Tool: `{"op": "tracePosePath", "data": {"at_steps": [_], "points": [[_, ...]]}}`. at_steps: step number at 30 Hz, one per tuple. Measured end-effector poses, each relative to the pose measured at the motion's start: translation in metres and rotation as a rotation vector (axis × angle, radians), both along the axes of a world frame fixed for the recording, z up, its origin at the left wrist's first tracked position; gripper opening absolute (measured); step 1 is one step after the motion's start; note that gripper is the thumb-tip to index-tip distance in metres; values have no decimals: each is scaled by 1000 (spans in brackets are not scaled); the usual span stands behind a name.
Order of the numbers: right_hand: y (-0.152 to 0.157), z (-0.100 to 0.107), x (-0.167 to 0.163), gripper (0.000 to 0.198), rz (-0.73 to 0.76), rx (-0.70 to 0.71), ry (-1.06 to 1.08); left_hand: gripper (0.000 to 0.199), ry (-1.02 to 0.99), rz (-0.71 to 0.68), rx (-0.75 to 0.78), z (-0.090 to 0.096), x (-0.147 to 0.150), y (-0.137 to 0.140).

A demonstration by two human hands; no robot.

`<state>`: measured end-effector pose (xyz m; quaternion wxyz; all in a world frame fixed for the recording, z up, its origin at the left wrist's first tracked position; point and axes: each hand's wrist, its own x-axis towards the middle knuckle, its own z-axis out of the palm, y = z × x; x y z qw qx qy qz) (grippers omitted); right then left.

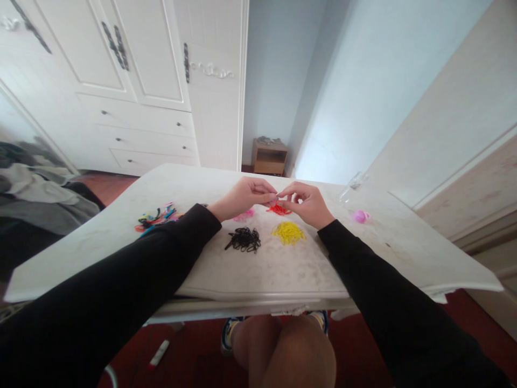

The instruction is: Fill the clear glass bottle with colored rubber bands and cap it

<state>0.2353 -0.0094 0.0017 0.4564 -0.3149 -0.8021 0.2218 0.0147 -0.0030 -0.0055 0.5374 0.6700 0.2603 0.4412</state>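
Note:
Over the far middle of the white table, my left hand (251, 196) and my right hand (304, 201) meet at the fingertips. Both are closed in a pinch, and whatever lies between them is too small to make out. Just under the fingers is a pile of red elastic bands (279, 209). A pink pile (244, 215) is partly covered by my left hand. Closer to me lie a heap of black elastic bands (244, 240) and a heap of yellow elastic bands (290, 233).
Mixed coloured bands (155, 216) lie on the table (283, 275) beyond my left forearm. To the right are a small pink-purple object (361, 216) and a clear plastic item (350, 188). A white wardrobe (161, 70) and a small wooden cabinet (270, 157) stand behind.

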Motion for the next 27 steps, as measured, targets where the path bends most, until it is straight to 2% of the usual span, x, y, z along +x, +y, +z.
{"op": "tracePosePath", "data": {"at_steps": [15, 27], "points": [[-1, 4, 2, 28, -17, 49, -23, 34, 32, 0, -10, 1, -1, 1], [-1, 6, 3, 25, -83, 41, 0, 19, 148, 124, 196, 3, 0, -1]]}}
